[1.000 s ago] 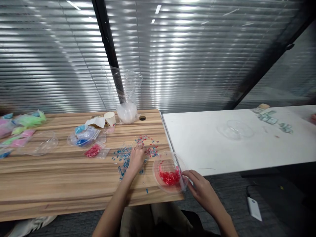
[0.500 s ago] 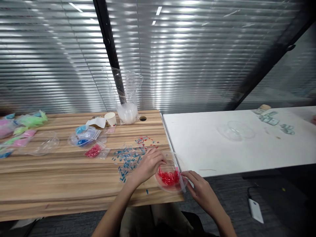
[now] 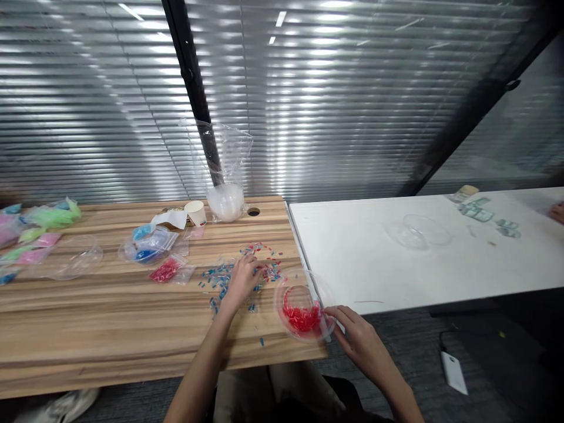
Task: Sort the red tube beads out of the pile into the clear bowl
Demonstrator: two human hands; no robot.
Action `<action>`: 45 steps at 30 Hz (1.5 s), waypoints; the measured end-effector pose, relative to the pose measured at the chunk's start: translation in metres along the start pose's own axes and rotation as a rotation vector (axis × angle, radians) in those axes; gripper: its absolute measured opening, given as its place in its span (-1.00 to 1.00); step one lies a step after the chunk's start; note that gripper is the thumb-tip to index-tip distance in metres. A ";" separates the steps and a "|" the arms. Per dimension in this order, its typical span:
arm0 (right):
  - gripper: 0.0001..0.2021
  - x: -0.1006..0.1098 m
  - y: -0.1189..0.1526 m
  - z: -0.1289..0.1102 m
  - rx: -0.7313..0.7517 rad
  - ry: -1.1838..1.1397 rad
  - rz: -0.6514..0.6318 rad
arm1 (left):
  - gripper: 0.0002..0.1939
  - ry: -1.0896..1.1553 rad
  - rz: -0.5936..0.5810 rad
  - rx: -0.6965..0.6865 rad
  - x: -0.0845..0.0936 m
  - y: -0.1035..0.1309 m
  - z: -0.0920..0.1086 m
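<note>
Small blue and red pieces (image 3: 219, 276) lie scattered on the wooden table. My left hand (image 3: 244, 275) is over this pile, its fingers bent together at the red pieces; whether a piece is between the fingertips is too small to tell. A clear round bowl (image 3: 282, 320) holds many red pieces (image 3: 302, 317) and sits at the table's right end, beside the seam with the white table. The fingers of my right hand (image 3: 348, 329) pinch the bowl's right rim.
Left of the pile are a bag of red pieces (image 3: 165, 271), a bowl with blue bags (image 3: 150, 245) and a paper cup (image 3: 196, 212). Clear bowls (image 3: 416, 232) stand on the white table (image 3: 343, 252). Another person's hand (image 3: 557, 212) shows at the right edge.
My left hand has moved from above the bowl back left to the scattered pieces. My right hand stays at the bowl's rim. A shoe now shows at the lower left.
</note>
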State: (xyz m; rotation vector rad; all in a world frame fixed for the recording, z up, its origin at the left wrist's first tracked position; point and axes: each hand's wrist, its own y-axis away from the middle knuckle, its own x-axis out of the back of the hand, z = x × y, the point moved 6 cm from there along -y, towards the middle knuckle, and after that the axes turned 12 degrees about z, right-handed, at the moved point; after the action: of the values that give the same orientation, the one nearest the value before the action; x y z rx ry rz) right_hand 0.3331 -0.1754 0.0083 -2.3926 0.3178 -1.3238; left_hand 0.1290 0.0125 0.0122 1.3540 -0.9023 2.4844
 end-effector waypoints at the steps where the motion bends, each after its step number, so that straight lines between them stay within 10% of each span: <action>1: -0.69 0.000 0.000 0.000 -0.002 -0.003 -0.002 | -0.89 -0.029 -0.016 0.005 -0.004 0.002 -0.002; 45: -0.71 -0.009 -0.009 -0.013 0.055 -0.015 0.001 | -0.88 0.112 0.085 0.120 0.004 0.006 -0.015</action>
State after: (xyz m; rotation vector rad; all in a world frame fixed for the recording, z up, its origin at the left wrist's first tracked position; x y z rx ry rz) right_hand 0.3180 -0.1667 0.0116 -2.3553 0.2752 -1.2965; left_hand 0.1135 0.0158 0.0064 1.2199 -0.8151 2.6874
